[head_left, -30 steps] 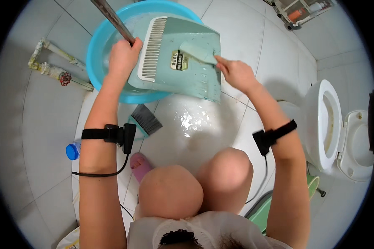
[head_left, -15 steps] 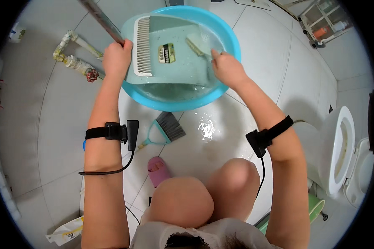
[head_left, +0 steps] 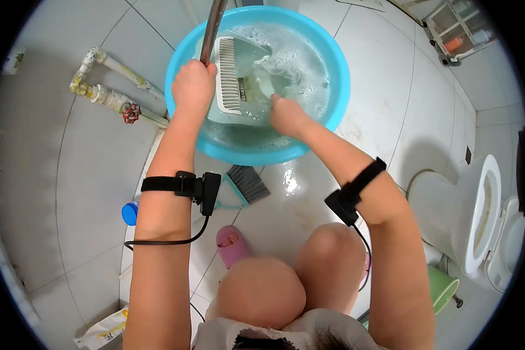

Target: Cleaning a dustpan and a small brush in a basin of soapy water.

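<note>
A pale green dustpan [head_left: 254, 114] with a white comb strip [head_left: 228, 76] along its back edge lies partly sunk in soapy water inside a blue basin [head_left: 339, 76]. My left hand [head_left: 193, 86] is closed round the dustpan's brown pole handle [head_left: 214, 29], close above the comb strip. In my right hand [head_left: 290, 116] is a pale scrub brush [head_left: 265, 81], held by its handle over the inside of the pan. The brush's bristles are not clearly seen. A label [head_left: 244, 89] on the pan's floor is partly covered by the brush and water.
A broom head [head_left: 246, 185] lies on the tiled floor just below the basin. Pipes with a red valve [head_left: 131, 112] run along the left wall. To the right are a toilet [head_left: 478, 216] and a green bucket [head_left: 443, 289]. A wire rack [head_left: 458, 32] stands at the far right.
The dustpan has gone down into the basin water and shifted right, its pole now more upright. My right hand and the brush have moved left and lower, nearer the comb strip.
</note>
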Demonstrator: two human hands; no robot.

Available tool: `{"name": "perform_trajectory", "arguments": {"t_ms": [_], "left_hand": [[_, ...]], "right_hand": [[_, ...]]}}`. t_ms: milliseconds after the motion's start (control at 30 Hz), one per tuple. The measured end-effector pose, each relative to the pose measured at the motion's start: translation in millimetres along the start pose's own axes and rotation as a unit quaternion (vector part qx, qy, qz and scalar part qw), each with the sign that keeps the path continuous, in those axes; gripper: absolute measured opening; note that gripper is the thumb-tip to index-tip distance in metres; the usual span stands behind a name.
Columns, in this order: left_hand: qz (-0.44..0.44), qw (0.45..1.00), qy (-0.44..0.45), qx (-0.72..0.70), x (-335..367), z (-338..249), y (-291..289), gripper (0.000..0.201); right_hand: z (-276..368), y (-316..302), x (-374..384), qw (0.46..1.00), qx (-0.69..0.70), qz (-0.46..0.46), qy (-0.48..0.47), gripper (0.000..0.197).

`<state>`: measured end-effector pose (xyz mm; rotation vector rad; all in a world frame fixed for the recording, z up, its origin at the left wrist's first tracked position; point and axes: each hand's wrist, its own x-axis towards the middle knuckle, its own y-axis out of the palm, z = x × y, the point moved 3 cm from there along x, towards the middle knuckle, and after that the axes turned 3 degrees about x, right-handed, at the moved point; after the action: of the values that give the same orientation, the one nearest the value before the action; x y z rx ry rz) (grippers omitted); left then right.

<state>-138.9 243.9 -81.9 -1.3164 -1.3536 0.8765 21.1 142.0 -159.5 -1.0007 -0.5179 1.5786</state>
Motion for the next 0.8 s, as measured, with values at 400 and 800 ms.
{"name": "perform_trajectory", "arguments": {"t_ms": [400,800], "left_hand": [[-0.071,0.993,0.038,0.081,9.6,3.5,-90.5,0.042],[-0.123,0.992,0.022,0.026,-3.9,9.6,-116.2,0.039]], "right_hand": [[-7.7,-14.4,0.2,0.984,0.020,-0.151,-0.088,0.037],[4.4,-44.7,-32.6,0.978,0.041,-0.185,-0.085,0.041]]}}
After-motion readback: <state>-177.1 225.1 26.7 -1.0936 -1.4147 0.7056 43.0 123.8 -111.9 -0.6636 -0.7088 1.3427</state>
